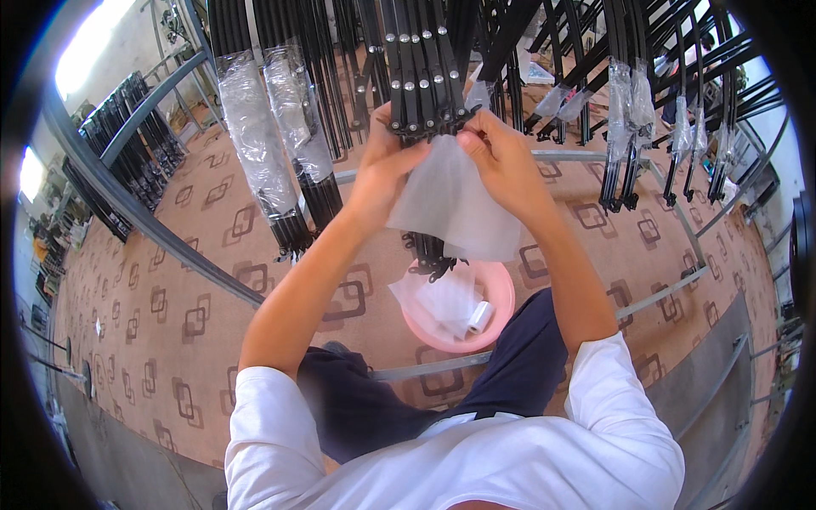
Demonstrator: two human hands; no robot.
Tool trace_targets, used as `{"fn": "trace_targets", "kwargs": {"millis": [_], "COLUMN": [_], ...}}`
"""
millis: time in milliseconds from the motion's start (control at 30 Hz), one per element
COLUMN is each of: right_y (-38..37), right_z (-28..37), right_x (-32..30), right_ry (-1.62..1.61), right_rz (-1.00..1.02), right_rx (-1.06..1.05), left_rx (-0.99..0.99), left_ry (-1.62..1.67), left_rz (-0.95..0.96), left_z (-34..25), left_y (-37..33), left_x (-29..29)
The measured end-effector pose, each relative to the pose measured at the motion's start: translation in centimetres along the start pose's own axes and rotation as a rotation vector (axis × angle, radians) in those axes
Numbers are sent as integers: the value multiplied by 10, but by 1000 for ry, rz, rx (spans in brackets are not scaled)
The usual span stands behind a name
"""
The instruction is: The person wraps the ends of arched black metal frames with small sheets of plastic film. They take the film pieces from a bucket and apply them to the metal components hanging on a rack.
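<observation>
A bundle of black metal bars with rows of shiny rivets (421, 68) hangs before me. My left hand (382, 166) is closed at the left side of its lower end, its thumb over the edge of a translucent plastic sheet (459, 204). On the other side my right hand (501, 161) pinches the top of the same sheet against the bars. The sheet drapes below my hands, slightly blurred. Behind it, black bar ends (429, 255) show lower down. My fingertips are partly hidden behind the bundle.
Between my knees, a pink basin (501, 289) holds more translucent sheets and a white roll (480, 317). Bundles wrapped in clear film (255, 136) hang to the left; more wrapped bars (620, 110) hang right. Grey metal frame rails (161, 229) surround me above patterned carpet.
</observation>
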State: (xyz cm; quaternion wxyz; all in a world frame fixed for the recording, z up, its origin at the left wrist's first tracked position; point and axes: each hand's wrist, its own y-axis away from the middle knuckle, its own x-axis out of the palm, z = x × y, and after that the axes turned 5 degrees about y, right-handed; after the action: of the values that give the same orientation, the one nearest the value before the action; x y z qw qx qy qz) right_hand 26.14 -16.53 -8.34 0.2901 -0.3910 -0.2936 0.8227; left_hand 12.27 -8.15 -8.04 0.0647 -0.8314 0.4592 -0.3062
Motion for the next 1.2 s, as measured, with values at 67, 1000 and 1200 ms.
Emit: {"fn": "trace_targets", "kwargs": {"millis": [67, 1000, 1200], "right_y": [-2, 43, -12], "right_z": [0, -29, -26], "right_x": [1, -22, -36], "right_ry": [17, -1114, -384], "right_rz": [-3, 557, 699], "right_rx": [22, 626, 223], "left_rx": [126, 2, 196], "left_ry": [-125, -113, -95], "left_rz": [38, -50, -113], "left_z": [9, 9, 10], "left_y": [4, 4, 14], "left_x": [-2, -14, 0]}}
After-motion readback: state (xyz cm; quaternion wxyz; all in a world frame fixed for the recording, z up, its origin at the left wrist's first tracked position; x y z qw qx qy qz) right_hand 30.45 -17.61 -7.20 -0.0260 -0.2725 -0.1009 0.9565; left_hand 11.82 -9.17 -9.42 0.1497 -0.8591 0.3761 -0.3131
